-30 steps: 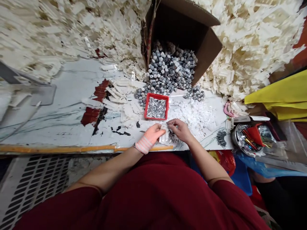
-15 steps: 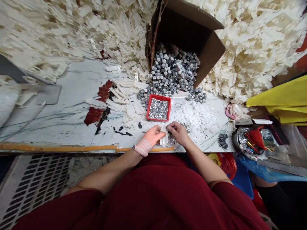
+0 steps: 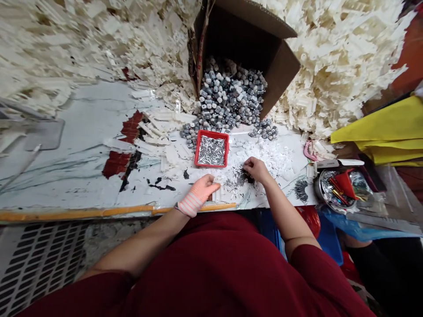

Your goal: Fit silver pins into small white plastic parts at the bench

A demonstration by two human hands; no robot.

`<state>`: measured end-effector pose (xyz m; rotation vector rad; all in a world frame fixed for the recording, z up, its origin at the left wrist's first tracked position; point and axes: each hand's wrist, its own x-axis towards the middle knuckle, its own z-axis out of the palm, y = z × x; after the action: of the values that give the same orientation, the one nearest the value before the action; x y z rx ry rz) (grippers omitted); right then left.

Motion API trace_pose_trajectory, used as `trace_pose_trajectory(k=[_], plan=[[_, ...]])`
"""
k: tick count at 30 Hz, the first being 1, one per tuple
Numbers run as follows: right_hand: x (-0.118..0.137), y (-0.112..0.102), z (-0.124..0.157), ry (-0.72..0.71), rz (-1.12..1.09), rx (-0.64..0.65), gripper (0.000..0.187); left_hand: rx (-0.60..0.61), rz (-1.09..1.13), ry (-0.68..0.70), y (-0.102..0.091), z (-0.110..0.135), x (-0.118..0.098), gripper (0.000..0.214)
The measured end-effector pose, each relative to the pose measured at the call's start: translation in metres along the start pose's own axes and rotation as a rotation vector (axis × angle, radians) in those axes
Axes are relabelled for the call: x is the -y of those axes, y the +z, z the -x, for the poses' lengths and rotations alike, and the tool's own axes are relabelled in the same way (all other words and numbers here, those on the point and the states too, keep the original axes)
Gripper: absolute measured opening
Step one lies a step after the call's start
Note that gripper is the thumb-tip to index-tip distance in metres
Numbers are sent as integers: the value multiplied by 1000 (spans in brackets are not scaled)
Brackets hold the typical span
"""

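Observation:
My left hand [image 3: 198, 193], in an orange-and-white striped glove, is closed on a whitish plastic piece [image 3: 217, 193] near the table's front edge. My bare right hand [image 3: 257, 170] is at a heap of tiny dark parts [image 3: 242, 176], its thumb and fingers pinched together. Whatever is between those fingertips is too small to make out. Several loose metal pins [image 3: 235, 191] lie between my hands. Just beyond them, a red tray [image 3: 197, 159] holds many similar silvery pins. Small white pieces [image 3: 274, 154] are spread to the right of the tray.
A cardboard box [image 3: 280, 79] lies open behind the tray, spilling small grey motor-like parts [image 3: 228, 97]. Cream plastic pieces [image 3: 330, 66] are heaped on both sides. At right stands a metal bowl [image 3: 322, 193] of tools and scraps; another person's leg [image 3: 380, 264] shows below it.
My right hand has moved right and away from the plastic piece, over to the dark parts. My left hand still holds the piece near the edge. The view has shifted slightly.

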<state>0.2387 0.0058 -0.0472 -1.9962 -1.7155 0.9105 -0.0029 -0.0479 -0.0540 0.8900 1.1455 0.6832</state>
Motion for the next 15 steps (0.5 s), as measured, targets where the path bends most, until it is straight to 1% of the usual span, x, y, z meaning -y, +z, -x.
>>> trace_pose_trajectory(k=[2,5,8,10,12,13,15], plan=[[4,-4,-13,-15,171,86,13,-5,38,1,-1,-3,3,27],[18,-1,-25,-48,406,207,18,-17,49,4,-2,-5,8,28],[26,2,-28,-62,472,258,22,-6,86,-18,-2,-5,9,30],[24,1,-26,-76,470,260,23,-3,97,-18,-2,-5,8,31],[19,1,-19,-88,404,194,19,-14,86,-3,-1,-5,6,29],[17,2,-13,-83,319,144,15,-20,81,-2,1,-6,4,28],[16,6,3,-52,32,83,9,-22,91,-16,5,-6,1,27]])
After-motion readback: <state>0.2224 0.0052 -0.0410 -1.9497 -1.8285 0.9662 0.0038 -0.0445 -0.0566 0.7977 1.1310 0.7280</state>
